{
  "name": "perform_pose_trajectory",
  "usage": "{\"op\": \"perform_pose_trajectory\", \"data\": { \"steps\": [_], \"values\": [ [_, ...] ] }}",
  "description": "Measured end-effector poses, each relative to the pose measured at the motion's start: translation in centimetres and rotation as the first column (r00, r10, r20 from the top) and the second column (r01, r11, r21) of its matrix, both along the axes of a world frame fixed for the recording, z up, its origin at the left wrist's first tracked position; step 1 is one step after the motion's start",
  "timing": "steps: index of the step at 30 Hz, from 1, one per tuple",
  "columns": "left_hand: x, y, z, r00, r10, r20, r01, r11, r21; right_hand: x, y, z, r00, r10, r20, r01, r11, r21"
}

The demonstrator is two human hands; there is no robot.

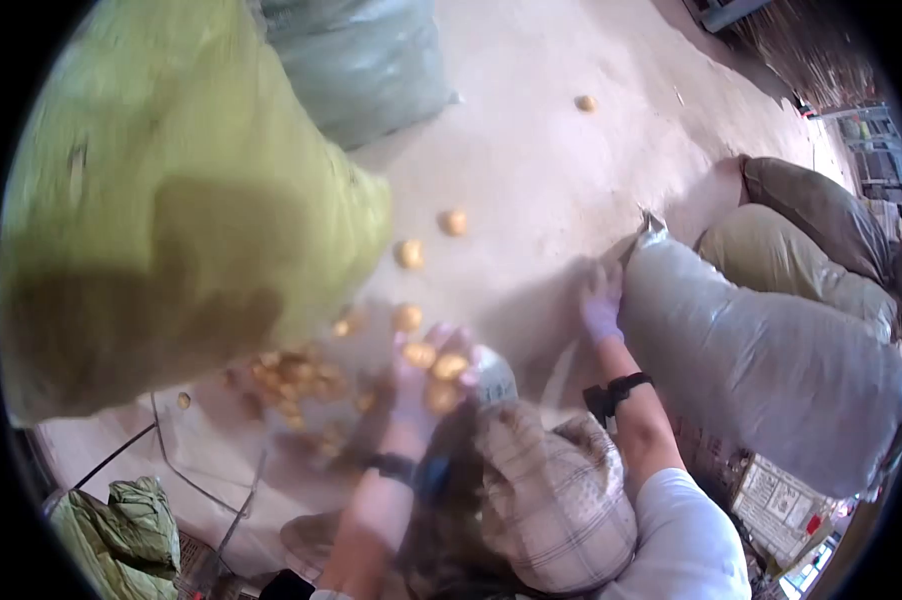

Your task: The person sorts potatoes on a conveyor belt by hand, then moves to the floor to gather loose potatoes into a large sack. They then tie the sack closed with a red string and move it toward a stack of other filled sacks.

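Note:
My left hand (411,385), in a pale purple glove, is cupped palm up and blurred by motion. Several small yellow-brown potatoes (450,366) lie in its palm and fingers. To its left, a loose heap of potatoes (296,380) spreads at the foot of a big yellow-green sack (241,130). A few single potatoes (410,254) lie on the floor ahead. My right hand (601,300), also gloved, reaches low over the floor with fingers apart and nothing in them, right at the side of a full grey sack (761,350).
A pale green sack (361,70) stands behind the yellow-green one. Two more full sacks (816,215) lie at right. Checked cloth (556,500) fills the space between my arms. A crumpled green sack (126,540) and thin dark rods (211,490) are at lower left.

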State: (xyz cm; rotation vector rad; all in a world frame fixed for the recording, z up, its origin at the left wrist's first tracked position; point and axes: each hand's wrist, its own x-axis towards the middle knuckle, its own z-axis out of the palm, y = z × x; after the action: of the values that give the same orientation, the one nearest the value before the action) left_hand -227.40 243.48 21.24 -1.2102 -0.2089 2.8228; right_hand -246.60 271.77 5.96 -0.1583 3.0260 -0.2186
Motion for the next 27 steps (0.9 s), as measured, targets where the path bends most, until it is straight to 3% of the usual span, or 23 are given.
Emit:
{"op": "perform_pose_trajectory", "data": {
  "steps": [3, 5, 6, 7, 8, 11, 12, 13, 14, 15, 16, 17, 18, 20, 21, 22, 23, 24, 25, 26, 27],
  "values": [
    [-1.4, -0.5, 0.2, 1.000, -0.001, 0.015, 0.000, 0.995, 0.097, 0.4, -2.1, 1.0, 0.998, -0.002, 0.065, 0.006, 0.998, -0.063],
    [-2.2, -0.2, 0.1, 0.998, -0.004, 0.061, -0.004, 0.992, 0.123, -3.8, -2.9, -1.1, 0.988, 0.061, 0.140, -0.006, 0.930, -0.367],
    [-2.0, 0.1, 0.2, 0.995, 0.087, -0.049, -0.074, 0.973, 0.218, -6.2, -3.3, -2.0, 0.980, 0.102, 0.172, -0.001, 0.864, -0.504],
    [-0.9, 0.0, -1.1, 0.987, -0.144, -0.069, 0.130, 0.976, -0.172, -10.4, -4.8, -1.0, 0.970, 0.241, -0.032, -0.230, 0.869, -0.439],
    [0.6, -0.5, -3.4, 0.935, -0.355, 0.004, 0.303, 0.791, -0.532, -14.5, -7.3, -0.3, 0.972, 0.209, -0.111, -0.232, 0.934, -0.273],
    [-1.2, -2.5, -1.7, 0.975, -0.152, 0.161, 0.193, 0.940, -0.280, -30.0, -13.2, 1.3, 0.999, 0.034, 0.020, -0.028, 0.963, -0.268],
    [-0.8, -3.3, -1.6, 0.911, -0.383, 0.152, 0.394, 0.702, -0.594, -31.8, -14.6, 2.2, 0.998, -0.004, 0.067, 0.016, 0.984, -0.178],
    [-0.6, -4.1, -1.5, 0.783, -0.577, 0.233, 0.482, 0.327, -0.813, -33.3, -15.1, 1.3, 0.995, -0.013, 0.095, 0.024, 0.994, -0.111],
    [-0.7, -4.9, -1.6, 0.877, -0.462, 0.136, 0.443, 0.663, -0.603, -34.8, -15.0, 0.7, 0.992, -0.021, 0.122, 0.026, 0.999, -0.044],
    [-0.8, -5.5, -1.8, 0.950, -0.298, 0.091, 0.311, 0.899, -0.307, -36.5, -14.6, -0.3, 0.988, -0.026, 0.151, 0.023, 0.999, 0.024],
    [-0.6, -5.9, -1.9, 0.988, -0.108, 0.109, 0.106, 0.994, 0.028, -38.7, -12.9, -3.4, 0.989, 0.076, 0.124, -0.090, 0.990, 0.110],
    [-0.6, -6.1, -2.1, 0.982, -0.127, 0.143, 0.127, 0.992, 0.012, -39.7, -12.1, -6.5, 0.977, 0.182, 0.108, -0.200, 0.960, 0.197],
    [-0.6, -6.1, -2.4, 0.973, -0.144, 0.179, 0.146, 0.989, 0.001, -38.7, -13.3, -5.2, 0.992, 0.082, 0.100, -0.098, 0.981, 0.165],
    [-0.3, -6.7, -4.8, 0.958, -0.230, 0.173, 0.241, 0.970, -0.044, -36.9, -13.5, -4.4, 0.990, 0.142, 0.027, -0.140, 0.989, -0.038],
    [1.0, -7.1, -8.3, 0.879, -0.415, 0.233, 0.475, 0.730, -0.491, -36.3, -13.2, -5.6, 0.982, 0.187, -0.012, -0.187, 0.974, -0.130],
    [-0.5, -7.5, -7.9, 0.836, -0.434, 0.337, 0.544, 0.568, -0.618, -34.3, -13.2, -6.8, 0.959, 0.263, -0.110, -0.279, 0.942, -0.186],
    [-2.0, -8.0, -7.5, 0.778, -0.426, 0.462, 0.616, 0.375, -0.693, -31.6, -13.1, -7.3, 0.920, 0.328, -0.214, -0.374, 0.898, -0.234],
    [-6.8, -8.3, -4.5, 0.770, -0.326, 0.548, 0.634, 0.486, -0.602, -28.0, -13.5, -6.8, 0.829, 0.404, -0.386, -0.510, 0.829, -0.228],
    [-7.5, -7.5, -5.3, 0.761, -0.328, 0.560, 0.642, 0.248, -0.726, -24.0, -14.2, -6.6, 0.874, 0.370, -0.316, -0.461, 0.836, -0.297],
    [-8.1, -6.9, -6.8, 0.752, -0.324, 0.574, 0.603, -0.012, -0.798, -20.7, -14.3, -6.9, 0.924, 0.379, -0.054, -0.366, 0.834, -0.412],
    [-8.8, -6.4, -7.4, 0.700, -0.320, 0.638, 0.589, -0.245, -0.770, -16.7, -16.3, -3.7, 0.919, 0.391, -0.059, -0.362, 0.772, -0.523]
  ]
}}
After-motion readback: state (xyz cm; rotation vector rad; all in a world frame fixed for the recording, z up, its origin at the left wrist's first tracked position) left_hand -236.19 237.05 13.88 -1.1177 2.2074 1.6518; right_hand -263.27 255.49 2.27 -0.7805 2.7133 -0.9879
